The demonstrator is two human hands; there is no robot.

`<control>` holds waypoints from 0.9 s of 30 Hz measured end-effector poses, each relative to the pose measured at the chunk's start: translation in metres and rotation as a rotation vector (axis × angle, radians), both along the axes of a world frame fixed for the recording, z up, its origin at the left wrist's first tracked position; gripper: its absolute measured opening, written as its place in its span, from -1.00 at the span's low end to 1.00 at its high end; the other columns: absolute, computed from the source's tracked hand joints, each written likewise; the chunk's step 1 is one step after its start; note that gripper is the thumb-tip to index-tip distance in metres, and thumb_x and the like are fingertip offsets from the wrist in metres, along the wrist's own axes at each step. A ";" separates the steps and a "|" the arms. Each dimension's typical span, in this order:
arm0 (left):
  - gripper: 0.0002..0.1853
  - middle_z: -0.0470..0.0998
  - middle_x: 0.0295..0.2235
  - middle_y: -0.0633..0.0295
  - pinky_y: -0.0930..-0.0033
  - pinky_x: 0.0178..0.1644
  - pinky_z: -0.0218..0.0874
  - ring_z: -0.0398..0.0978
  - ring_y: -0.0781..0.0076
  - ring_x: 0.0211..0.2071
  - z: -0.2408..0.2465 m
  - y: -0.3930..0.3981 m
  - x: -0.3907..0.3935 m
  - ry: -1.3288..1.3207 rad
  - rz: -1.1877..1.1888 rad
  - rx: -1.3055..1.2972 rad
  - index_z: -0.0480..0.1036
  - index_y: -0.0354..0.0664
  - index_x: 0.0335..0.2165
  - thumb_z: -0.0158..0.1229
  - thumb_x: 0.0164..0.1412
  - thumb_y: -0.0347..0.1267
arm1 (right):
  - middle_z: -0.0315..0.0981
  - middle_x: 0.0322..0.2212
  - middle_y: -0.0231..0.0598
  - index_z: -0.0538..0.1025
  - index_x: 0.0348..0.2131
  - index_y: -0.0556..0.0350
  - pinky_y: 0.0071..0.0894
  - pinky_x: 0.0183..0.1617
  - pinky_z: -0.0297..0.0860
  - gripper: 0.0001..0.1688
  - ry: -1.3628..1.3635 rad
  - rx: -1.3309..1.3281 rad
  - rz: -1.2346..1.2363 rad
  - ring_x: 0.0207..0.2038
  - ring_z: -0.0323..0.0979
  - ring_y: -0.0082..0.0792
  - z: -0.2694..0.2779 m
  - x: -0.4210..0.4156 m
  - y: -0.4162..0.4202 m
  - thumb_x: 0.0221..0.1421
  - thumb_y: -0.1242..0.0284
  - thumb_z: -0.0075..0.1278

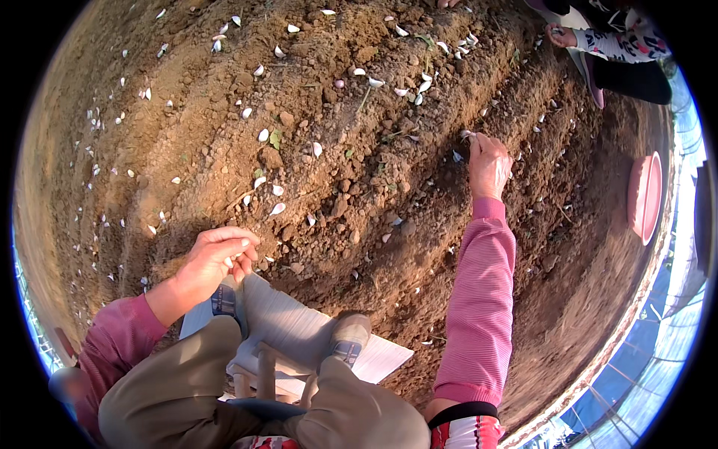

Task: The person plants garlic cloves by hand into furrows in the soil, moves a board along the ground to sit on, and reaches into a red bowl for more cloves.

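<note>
My right hand (489, 165) reaches out over a furrow in the brown soil, with a garlic clove (466, 134) at its fingertips. Just below those fingers another clove (457, 156) lies in the furrow. My left hand (219, 253) is held above the soil near my left knee, its fingers curled around a pale garlic clove (228, 262). Many white and pinkish cloves lie scattered about, among them one (277, 209) to the right of my left hand and a loose group (424, 86) beyond my right hand.
A wooden board (291, 314) lies under my shoes, with a small wooden stool (266, 370) between my legs. At the right edge of the soil sits a pink plastic basin (645, 197). Another person's hand (561, 36) and patterned sleeve are at the upper right; more fingers (447, 3) show at the top edge.
</note>
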State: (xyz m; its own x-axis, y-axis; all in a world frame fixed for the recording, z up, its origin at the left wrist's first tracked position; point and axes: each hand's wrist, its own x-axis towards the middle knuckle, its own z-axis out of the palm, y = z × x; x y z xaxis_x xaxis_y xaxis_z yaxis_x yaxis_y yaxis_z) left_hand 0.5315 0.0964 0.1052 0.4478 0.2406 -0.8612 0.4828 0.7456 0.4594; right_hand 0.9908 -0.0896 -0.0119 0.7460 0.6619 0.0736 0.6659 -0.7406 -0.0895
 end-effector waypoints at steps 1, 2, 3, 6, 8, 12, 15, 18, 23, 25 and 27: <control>-0.80 0.56 -0.43 0.20 0.47 -0.51 0.29 0.50 0.49 -0.51 0.000 0.003 -0.004 0.006 0.011 0.001 0.55 -0.28 -0.21 0.11 0.29 -0.39 | 0.57 -0.33 -0.28 0.65 -0.25 -0.08 -0.15 -0.07 0.34 -0.83 0.050 -0.001 -0.027 -0.26 0.50 -0.27 0.001 0.004 0.002 0.17 0.33 0.14; -0.80 0.56 -0.42 0.20 0.47 -0.50 0.29 0.50 0.49 -0.51 -0.003 0.007 -0.011 0.006 0.020 0.017 0.55 -0.26 -0.20 0.11 0.29 -0.38 | 0.57 -0.39 -0.22 0.63 -0.31 -0.01 -0.16 -0.13 0.35 -0.84 0.020 0.027 0.005 -0.33 0.52 -0.28 0.002 0.008 0.004 0.22 0.33 0.10; -0.80 0.56 -0.42 0.20 0.47 -0.49 0.29 0.50 0.49 -0.50 -0.002 0.010 -0.017 0.015 0.034 0.023 0.54 -0.26 -0.20 0.11 0.29 -0.38 | 0.57 -0.39 -0.22 0.63 -0.32 0.00 -0.15 -0.13 0.35 -0.83 0.028 -0.074 0.018 -0.32 0.52 -0.28 0.004 0.015 0.009 0.22 0.34 0.08; -0.81 0.57 -0.42 0.20 0.46 -0.49 0.30 0.50 0.48 -0.50 -0.001 0.016 -0.026 0.045 0.063 0.030 0.54 -0.24 -0.19 0.13 0.28 -0.37 | 0.56 -0.43 -0.22 0.62 -0.37 0.03 -0.08 -0.10 0.34 -0.78 -0.104 -0.248 0.171 -0.27 0.53 -0.25 0.014 0.033 0.026 0.26 0.34 0.02; -0.82 0.57 -0.43 0.20 0.47 -0.49 0.30 0.51 0.48 -0.50 -0.004 0.015 -0.023 0.043 0.060 0.011 0.54 -0.24 -0.20 0.12 0.28 -0.38 | 0.58 -0.41 -0.21 0.63 -0.36 0.01 -0.07 -0.07 0.33 -0.76 -0.042 -0.422 0.176 -0.25 0.53 -0.24 0.008 0.056 0.038 0.27 0.34 -0.01; -0.83 0.57 -0.43 0.20 0.46 -0.49 0.31 0.51 0.47 -0.50 -0.006 0.008 -0.022 0.065 0.047 -0.026 0.53 -0.24 -0.21 0.11 0.29 -0.40 | 0.62 -0.34 -0.20 0.65 -0.35 0.00 -0.10 -0.07 0.32 -0.79 0.026 -0.544 0.073 -0.24 0.55 -0.21 -0.009 0.064 0.058 0.25 0.36 0.02; -0.84 0.56 -0.43 0.19 0.46 -0.50 0.31 0.51 0.47 -0.50 -0.002 0.009 -0.023 0.070 0.055 -0.024 0.53 -0.25 -0.21 0.09 0.29 -0.41 | 0.63 -0.32 -0.16 0.66 -0.31 0.00 -0.11 -0.10 0.42 -0.86 0.097 -0.222 0.041 -0.31 0.58 -0.22 0.001 0.052 0.041 0.18 0.41 0.11; -0.83 0.56 -0.43 0.19 0.46 -0.49 0.31 0.51 0.48 -0.50 -0.005 0.012 -0.027 0.036 0.056 -0.002 0.53 -0.25 -0.21 0.09 0.30 -0.41 | 0.63 -0.31 -0.15 0.68 -0.22 -0.05 -0.15 -0.15 0.51 -0.82 0.143 -0.037 0.104 -0.34 0.59 -0.23 0.005 0.029 0.023 0.12 0.47 0.17; -0.83 0.56 -0.43 0.19 0.46 -0.50 0.30 0.52 0.48 -0.49 -0.007 0.007 -0.020 0.046 0.036 -0.008 0.53 -0.27 -0.21 0.09 0.31 -0.40 | 0.59 -0.29 -0.14 0.66 -0.18 0.00 -0.15 -0.09 0.51 -0.73 0.106 0.006 0.086 -0.27 0.57 -0.17 -0.011 0.022 0.013 0.06 0.49 0.22; -0.83 0.56 -0.43 0.18 0.46 -0.50 0.30 0.51 0.48 -0.49 -0.005 0.005 -0.020 0.057 0.038 -0.006 0.53 -0.27 -0.21 0.09 0.31 -0.40 | 0.59 -0.30 -0.17 0.67 -0.20 -0.03 -0.11 -0.11 0.46 -0.74 0.097 0.061 0.121 -0.28 0.56 -0.15 -0.012 0.019 0.014 0.04 0.46 0.24; -0.82 0.56 -0.43 0.19 0.46 -0.49 0.30 0.51 0.48 -0.49 -0.008 0.005 -0.022 0.043 0.030 -0.004 0.53 -0.27 -0.21 0.09 0.31 -0.40 | 0.59 -0.29 -0.18 0.68 -0.21 -0.04 -0.10 -0.16 0.45 -0.75 0.047 -0.002 0.171 -0.32 0.56 -0.15 -0.012 0.013 0.007 0.03 0.46 0.24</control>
